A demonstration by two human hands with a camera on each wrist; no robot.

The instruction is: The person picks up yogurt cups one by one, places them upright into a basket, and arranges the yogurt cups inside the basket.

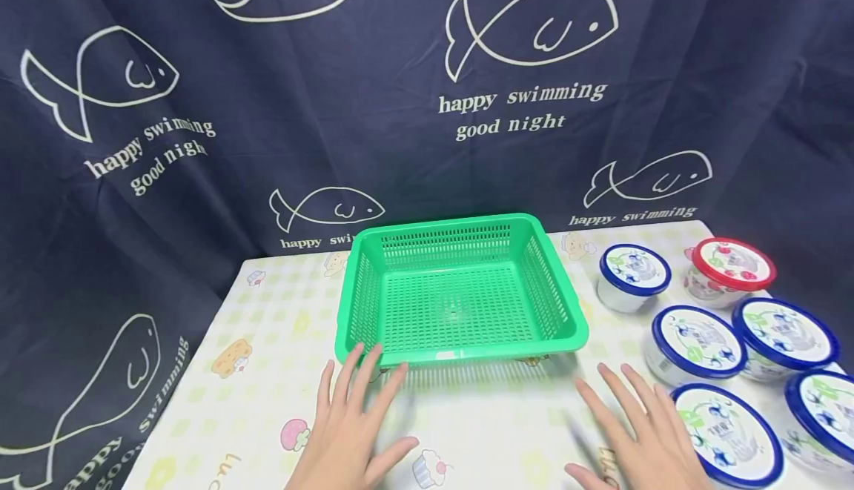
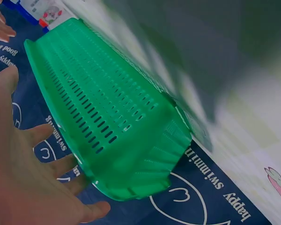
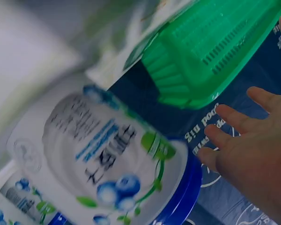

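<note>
A green plastic basket (image 1: 460, 305) with slotted walls stands at the middle of the table, and nothing lies inside it. My left hand (image 1: 350, 423) is spread at the basket's near left corner, its fingertips overlapping the rim in the head view. In the left wrist view those fingers (image 2: 68, 164) are extended beside the basket's rim. My right hand (image 1: 637, 427) is spread and holds nothing, between the basket's near right corner and a blue-lidded tub (image 1: 727, 434). In the right wrist view a tub with blueberry print (image 3: 112, 159) stands beside that hand.
Several lidded tubs crowd the table's right side, among them a red-lidded one (image 1: 734, 264) at the back and a blue-lidded one (image 1: 634, 271) nearest the basket. A patterned cloth (image 1: 267, 342) covers the table. Dark blue curtains (image 1: 400, 104) hang behind and to the sides.
</note>
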